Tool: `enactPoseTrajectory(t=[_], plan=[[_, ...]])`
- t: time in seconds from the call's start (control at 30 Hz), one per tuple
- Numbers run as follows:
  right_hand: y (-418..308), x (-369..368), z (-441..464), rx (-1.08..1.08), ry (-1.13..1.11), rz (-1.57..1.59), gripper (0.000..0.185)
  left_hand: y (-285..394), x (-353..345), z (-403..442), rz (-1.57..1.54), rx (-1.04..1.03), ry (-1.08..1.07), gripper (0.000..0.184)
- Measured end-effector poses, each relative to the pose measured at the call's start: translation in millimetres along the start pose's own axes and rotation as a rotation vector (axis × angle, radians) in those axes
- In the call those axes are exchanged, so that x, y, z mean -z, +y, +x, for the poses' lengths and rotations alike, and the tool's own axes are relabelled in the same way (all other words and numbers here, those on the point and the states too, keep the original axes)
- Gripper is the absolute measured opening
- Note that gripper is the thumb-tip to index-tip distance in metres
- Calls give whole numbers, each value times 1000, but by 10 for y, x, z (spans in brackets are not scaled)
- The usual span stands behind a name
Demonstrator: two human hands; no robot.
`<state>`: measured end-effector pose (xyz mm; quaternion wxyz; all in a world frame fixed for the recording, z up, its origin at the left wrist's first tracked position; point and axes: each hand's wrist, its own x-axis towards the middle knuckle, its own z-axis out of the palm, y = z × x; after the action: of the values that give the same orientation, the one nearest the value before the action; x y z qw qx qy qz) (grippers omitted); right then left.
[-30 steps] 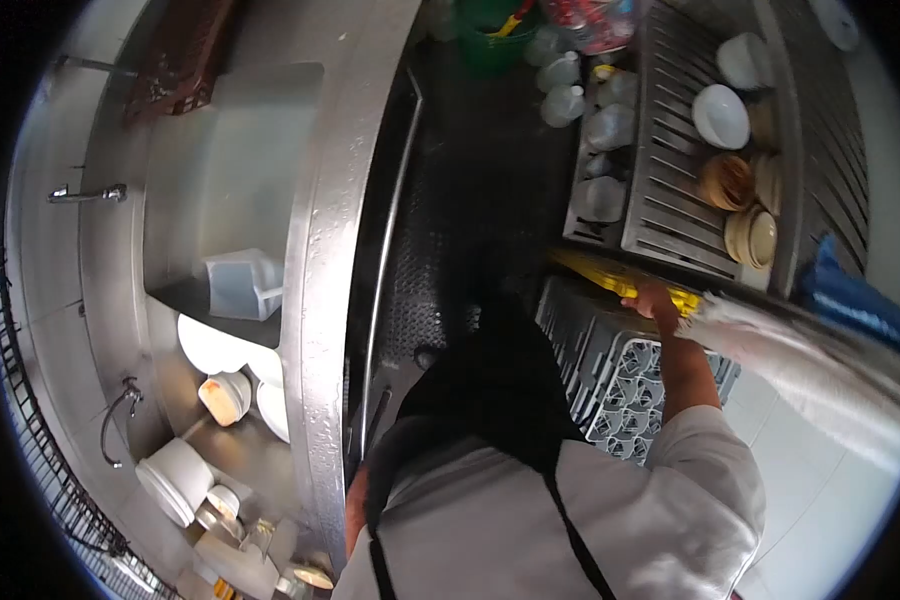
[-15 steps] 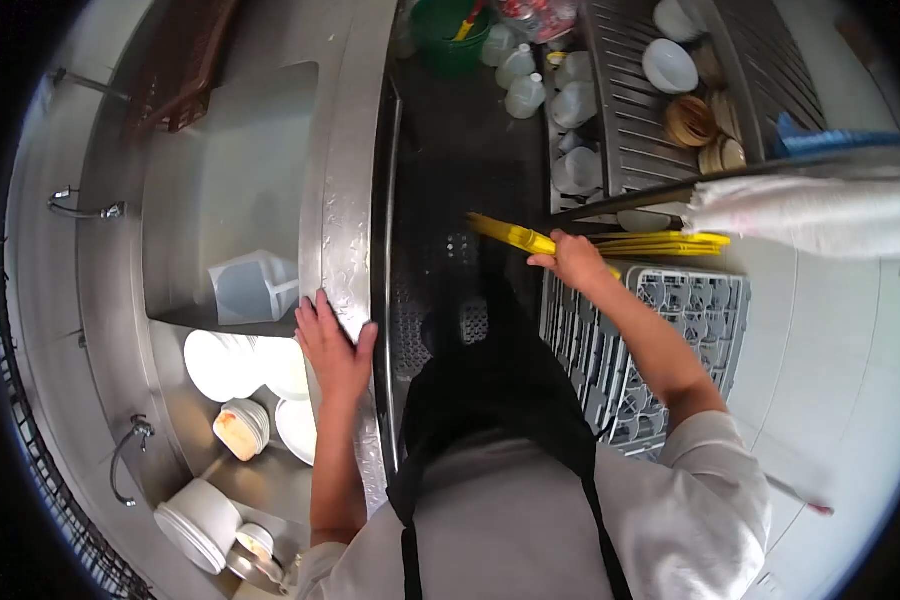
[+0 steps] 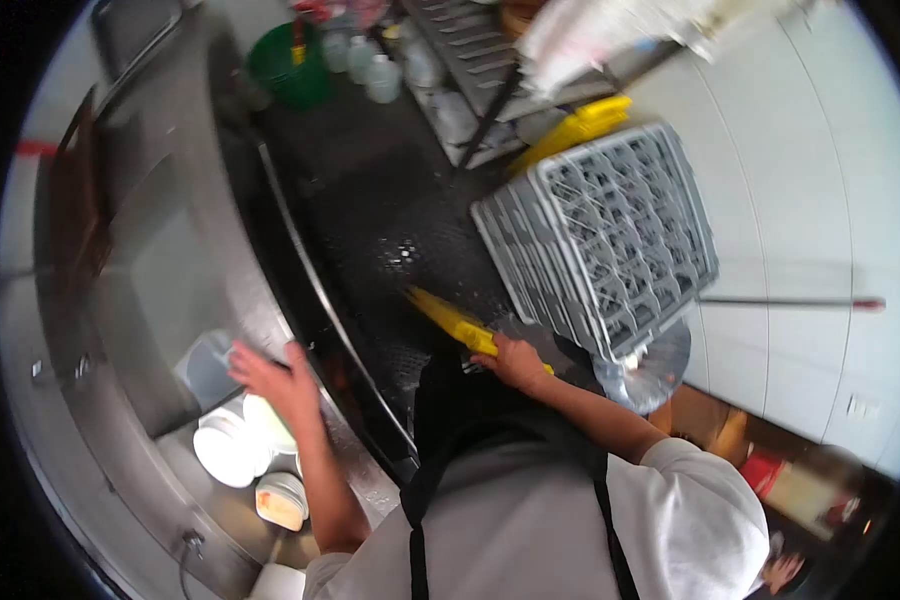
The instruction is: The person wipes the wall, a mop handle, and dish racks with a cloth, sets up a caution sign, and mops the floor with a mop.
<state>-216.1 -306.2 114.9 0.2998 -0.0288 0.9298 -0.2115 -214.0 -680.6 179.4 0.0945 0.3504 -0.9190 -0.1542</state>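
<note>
Yellow plastic piece [image 3: 462, 328] sits clasped in the right hand [image 3: 518, 362]; the left hand [image 3: 286, 386] hovers outspread.

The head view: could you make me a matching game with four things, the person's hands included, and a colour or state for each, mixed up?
Things:
1. Right hand
2. Bucket
3. Left hand
4. Crate

Colours and states:
A. Grey, with a grid of compartments
B. Fingers spread, holding nothing
C. Closed around a yellow object
D. Green

Right pairs: 1-C, 2-D, 3-B, 4-A
</note>
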Motion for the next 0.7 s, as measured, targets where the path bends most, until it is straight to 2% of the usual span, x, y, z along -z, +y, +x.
enactPoseTrajectory(t=[0.1, 0.17, 0.23, 0.3, 0.33, 0.43, 0.47, 0.6, 0.63, 0.7], plan=[[520, -106, -521, -115, -32, 17, 65, -86, -66, 20, -47, -5, 9, 77], [916, -139, -871, -202, -26, 47, 66, -377, -186, 123, -92, -146, 56, 78], [1336, -209, -1243, -312, -37, 85, 66, -174, -86, 65, -72, -44, 59, 77], [1772, -319, -1603, -428, -67, 131, 65, -67, -53, 0, -30, -78, 145, 77], [1976, -372, -1802, -470, -39, 189, 67, 203, 80, -149, -167, -53, 139, 75], [2506, -570, -2397, -612, 56, 257, 57, 725, 154, -699, -389, -400, 232, 72], [2751, -717, -2586, -622, 102, 288, 55, 842, 151, -919, -402, -433, 230, 66], [3642, -1245, -3305, -847, 300, 441, 56, 1037, -41, -1740, -539, -584, 110, 59], [3842, -1339, -3478, -909, 391, 495, 57, 1083, -90, -1957, -607, -544, 15, 59], [4182, -1590, -3817, -1180, 597, 353, 59, 1132, -143, -2385, -632, -506, -242, 59]])
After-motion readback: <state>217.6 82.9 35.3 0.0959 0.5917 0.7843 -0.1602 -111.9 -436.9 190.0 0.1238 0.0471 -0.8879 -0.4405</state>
